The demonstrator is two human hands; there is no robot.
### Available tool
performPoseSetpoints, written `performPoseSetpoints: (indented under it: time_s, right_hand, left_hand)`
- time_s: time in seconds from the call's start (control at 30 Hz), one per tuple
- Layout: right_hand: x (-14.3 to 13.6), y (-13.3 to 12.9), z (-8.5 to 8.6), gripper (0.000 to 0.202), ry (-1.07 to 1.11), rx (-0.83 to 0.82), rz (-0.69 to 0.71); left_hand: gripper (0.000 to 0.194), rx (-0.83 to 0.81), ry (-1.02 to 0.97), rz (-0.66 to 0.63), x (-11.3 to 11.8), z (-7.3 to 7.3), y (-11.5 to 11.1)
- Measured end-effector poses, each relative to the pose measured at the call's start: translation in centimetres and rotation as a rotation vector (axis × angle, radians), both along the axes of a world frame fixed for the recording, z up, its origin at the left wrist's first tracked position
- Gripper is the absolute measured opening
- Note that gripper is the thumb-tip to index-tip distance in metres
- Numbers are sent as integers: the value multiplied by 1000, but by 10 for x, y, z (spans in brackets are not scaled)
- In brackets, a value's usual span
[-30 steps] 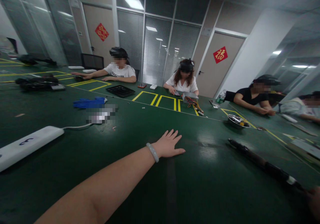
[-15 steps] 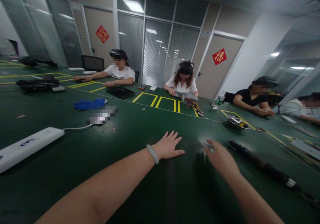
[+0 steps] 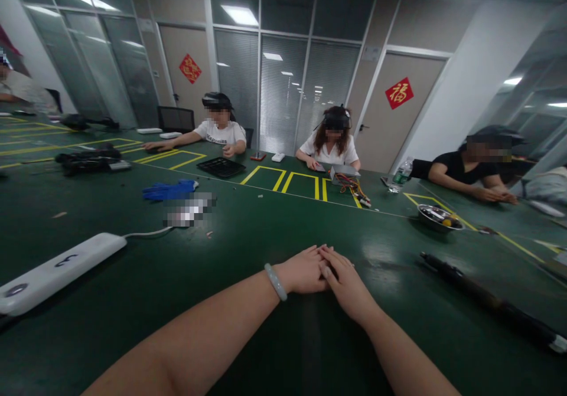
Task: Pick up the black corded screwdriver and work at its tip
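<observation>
In the head view my left hand (image 3: 302, 270), with a pale bangle (image 3: 276, 282) on its wrist, rests low over the green table. Across its fingers lies my right hand (image 3: 348, 281), so the two hands touch and overlap. The fingers of both are mostly stretched out, and no object shows in either one. My left fingertips are partly covered by the right hand. To the right, apart from my hands, is a long black tool-like rod (image 3: 482, 298), whose kind I cannot make out.
A white power strip (image 3: 66, 272), a blue glove (image 3: 170, 190) and a blurred-out device (image 3: 190, 210) lie left. A metal bowl (image 3: 439, 219) and a water bottle (image 3: 401, 176) stand right. Across the table are a black tray (image 3: 221, 167), a wired metal box (image 3: 345, 174) and several seated people.
My right hand has moved left and come down onto my left hand, which stays on the table. The camera view has shifted slightly.
</observation>
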State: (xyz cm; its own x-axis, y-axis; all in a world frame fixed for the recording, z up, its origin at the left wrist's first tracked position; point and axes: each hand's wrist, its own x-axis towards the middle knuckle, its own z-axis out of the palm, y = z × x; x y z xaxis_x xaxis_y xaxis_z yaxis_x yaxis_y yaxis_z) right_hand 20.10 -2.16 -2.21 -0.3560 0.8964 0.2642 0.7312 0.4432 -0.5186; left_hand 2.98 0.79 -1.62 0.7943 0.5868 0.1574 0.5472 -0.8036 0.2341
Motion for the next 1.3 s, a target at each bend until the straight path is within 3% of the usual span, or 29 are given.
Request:
performPoseSetpoints:
  time_s: [1.03, 1.3]
  right_hand:
    - [6, 12, -9, 49, 34, -99, -42]
    - [7, 11, -2, 50, 55, -150, -45]
  left_hand:
    - [74, -160, -69, 20, -6, 23, 2]
    - [76, -197, -64, 17, -4, 17, 10]
